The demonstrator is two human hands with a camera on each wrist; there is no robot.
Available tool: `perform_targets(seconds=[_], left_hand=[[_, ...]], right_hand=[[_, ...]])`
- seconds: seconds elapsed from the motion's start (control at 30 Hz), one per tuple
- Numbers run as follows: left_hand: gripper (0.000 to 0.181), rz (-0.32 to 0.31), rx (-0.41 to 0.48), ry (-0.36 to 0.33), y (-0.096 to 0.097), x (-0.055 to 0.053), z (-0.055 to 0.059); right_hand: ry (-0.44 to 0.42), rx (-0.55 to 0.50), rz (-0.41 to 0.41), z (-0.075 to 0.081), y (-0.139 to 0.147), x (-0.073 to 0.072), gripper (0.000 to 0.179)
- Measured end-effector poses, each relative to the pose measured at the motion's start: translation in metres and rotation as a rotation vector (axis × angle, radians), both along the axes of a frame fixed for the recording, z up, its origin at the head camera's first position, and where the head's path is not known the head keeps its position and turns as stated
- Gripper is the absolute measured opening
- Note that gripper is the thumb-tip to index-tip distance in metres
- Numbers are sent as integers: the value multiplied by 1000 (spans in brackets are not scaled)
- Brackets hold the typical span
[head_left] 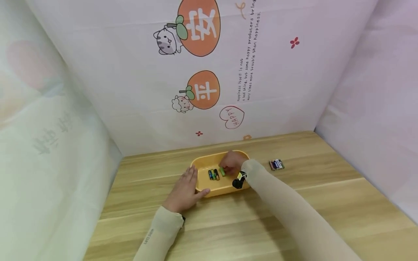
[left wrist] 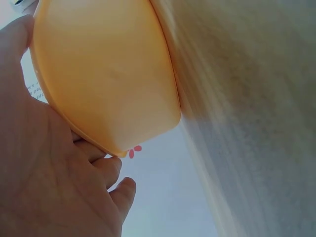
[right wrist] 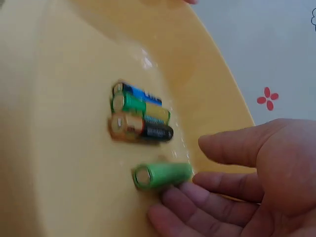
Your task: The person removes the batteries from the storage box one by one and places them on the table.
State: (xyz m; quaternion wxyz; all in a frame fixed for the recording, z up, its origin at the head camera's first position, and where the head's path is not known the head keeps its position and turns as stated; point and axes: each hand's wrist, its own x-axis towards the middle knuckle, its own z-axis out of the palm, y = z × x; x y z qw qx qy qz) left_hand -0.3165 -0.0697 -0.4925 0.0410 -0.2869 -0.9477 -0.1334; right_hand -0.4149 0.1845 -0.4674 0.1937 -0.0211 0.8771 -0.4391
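A yellow tray sits on the wooden table. My left hand rests against its left side, fingers straight along the wall and thumb at the front edge; the left wrist view shows the palm against the tray's rim. My right hand is inside the tray. Its fingertips touch a green battery lying on the tray floor, while the thumb stays apart from it. Three more batteries lie side by side a little further in.
A small cluster of batteries lies on the table to the right of the tray. Patterned cloth walls close off the table at the back and both sides. Bare wood stretches in front of the tray.
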Motion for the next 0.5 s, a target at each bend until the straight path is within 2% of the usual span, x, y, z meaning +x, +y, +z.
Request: perform_targets(seconds=[0.3,0.5], left_hand=[[98,-3,11,-16,2,3,-3],[99,2,15,-18,1,2,3]], right_hand=[[-18,56,-33,-8,-12,-1,18],[80,232,87,-2,-13,-1,33]])
